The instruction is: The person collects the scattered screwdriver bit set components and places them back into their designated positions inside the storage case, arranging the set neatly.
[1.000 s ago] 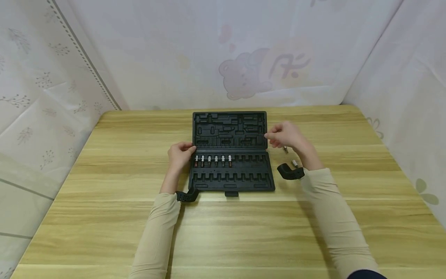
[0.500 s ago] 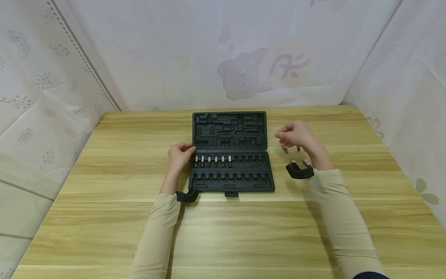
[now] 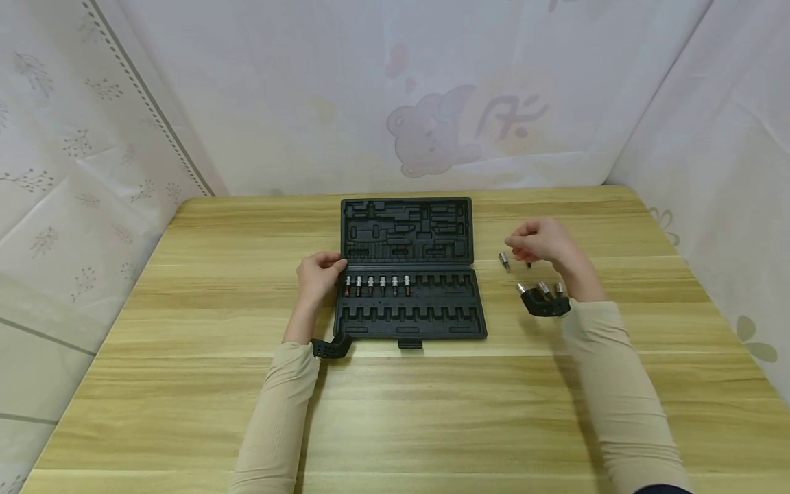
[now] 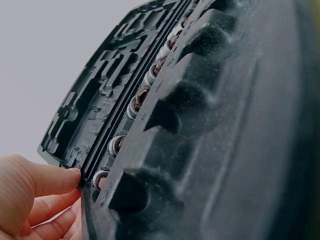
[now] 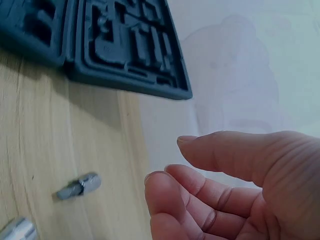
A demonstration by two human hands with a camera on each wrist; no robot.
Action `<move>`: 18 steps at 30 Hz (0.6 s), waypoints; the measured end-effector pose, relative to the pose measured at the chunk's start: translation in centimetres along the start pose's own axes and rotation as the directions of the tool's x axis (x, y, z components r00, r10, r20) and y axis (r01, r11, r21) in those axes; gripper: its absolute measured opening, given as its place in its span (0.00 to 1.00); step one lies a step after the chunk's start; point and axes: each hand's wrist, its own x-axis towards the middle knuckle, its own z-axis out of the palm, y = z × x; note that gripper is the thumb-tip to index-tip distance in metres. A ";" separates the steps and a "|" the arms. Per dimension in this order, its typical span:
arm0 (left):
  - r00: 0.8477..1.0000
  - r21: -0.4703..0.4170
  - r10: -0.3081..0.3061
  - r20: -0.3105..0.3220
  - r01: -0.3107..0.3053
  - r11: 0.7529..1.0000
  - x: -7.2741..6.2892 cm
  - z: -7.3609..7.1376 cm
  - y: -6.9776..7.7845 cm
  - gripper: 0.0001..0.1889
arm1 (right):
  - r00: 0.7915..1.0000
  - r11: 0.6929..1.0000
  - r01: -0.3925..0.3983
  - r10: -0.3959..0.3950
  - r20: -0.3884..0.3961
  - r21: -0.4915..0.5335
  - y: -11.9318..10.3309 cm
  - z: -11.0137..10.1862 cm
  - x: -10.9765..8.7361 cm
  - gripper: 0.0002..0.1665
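Note:
A black plastic socket case (image 3: 410, 331) lies unfolded on the wooden table. Several silver bit sockets (image 3: 382, 285) fill the left part of its upper row of slots. My left hand (image 3: 317, 273) pinches the case's left edge near the hinge, its thumb on top in the left wrist view. My right hand (image 3: 543, 243) hovers right of the case over loose bit sockets, holding nothing; a gap shows between thumb and fingertips in the right wrist view. One loose bit socket (image 5: 80, 186) lies below those fingers, apart from them.
More loose bit sockets (image 3: 544, 289) lie near the black wrist mount (image 3: 543, 304) on my right arm, partly hidden by it. The case lid (image 3: 407, 230), with moulded hollows, lies toward the back. Patterned curtains (image 3: 296, 96) stand behind the wooden table (image 3: 432, 412).
My right hand has moved right, away from the case lid's edge, uncovering more loose bit sockets on the table. The left hand and the case have stayed put.

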 end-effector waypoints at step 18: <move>1.000 -0.003 0.006 -0.002 -0.006 1.000 -0.1 0.0 0.1 0.11 | 0.998 0.999 -0.039 0.040 -0.042 0.033 3.1 -0.9 1.1 0.20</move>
